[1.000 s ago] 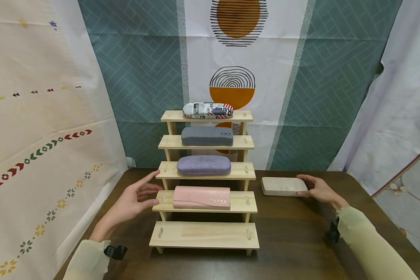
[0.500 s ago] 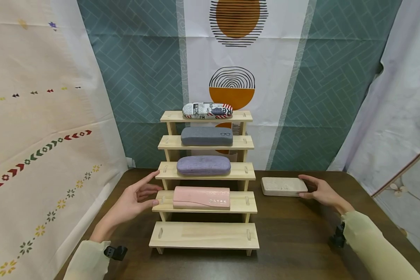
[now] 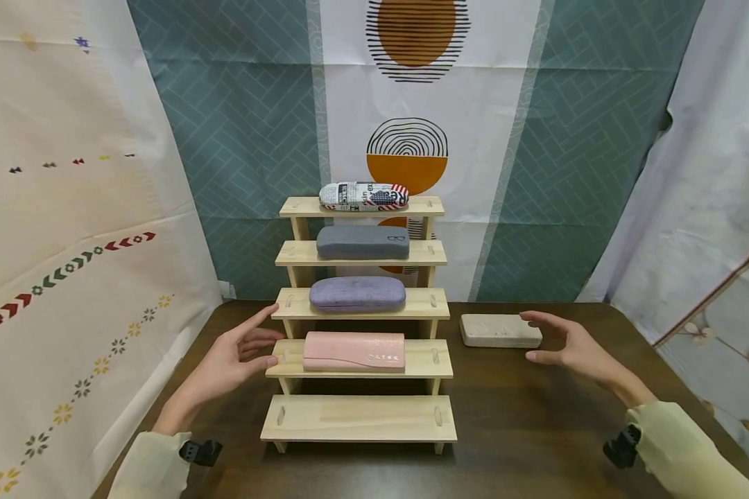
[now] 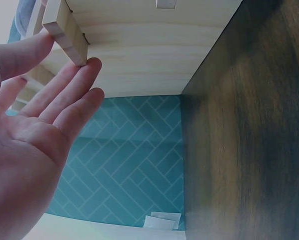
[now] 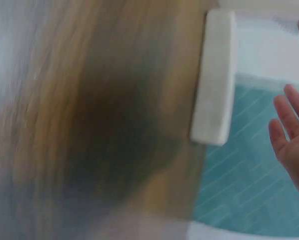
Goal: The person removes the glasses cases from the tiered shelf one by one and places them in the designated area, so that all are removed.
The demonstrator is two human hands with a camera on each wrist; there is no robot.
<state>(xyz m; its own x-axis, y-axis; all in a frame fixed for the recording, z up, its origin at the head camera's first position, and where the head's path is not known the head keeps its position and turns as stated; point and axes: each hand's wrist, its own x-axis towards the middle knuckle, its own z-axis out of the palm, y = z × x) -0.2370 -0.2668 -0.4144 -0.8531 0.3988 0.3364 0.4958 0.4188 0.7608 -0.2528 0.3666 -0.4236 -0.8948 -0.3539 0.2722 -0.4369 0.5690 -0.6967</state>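
A stepped wooden stand [image 3: 358,418] is in the middle of the head view. My left hand [image 3: 218,367] holds it by its left side, thumb and fingers about a board end [image 4: 64,32] in the left wrist view. A pink glasses case [image 3: 354,352] lies on the second step from the bottom. Above it are a purple glasses case [image 3: 357,294], a grey glasses case [image 3: 363,242] and a newsprint-patterned case [image 3: 363,196], one per step. An off-white glasses case [image 3: 501,330] lies on the table to the right. Just beside it, my right hand [image 3: 571,353] is spread, holding nothing.
The dark wooden table [image 3: 512,423] carries the stand; the lowest step is bare. Patterned cloth [image 3: 243,138] hangs behind, with a cream cloth [image 3: 81,229] on the left and a white one [image 3: 718,208] on the right.
My right hand has let go of the off-white glasses case and drawn back to the right, fingers spreading. The left hand stays at the stand. The head view has shifted slightly.
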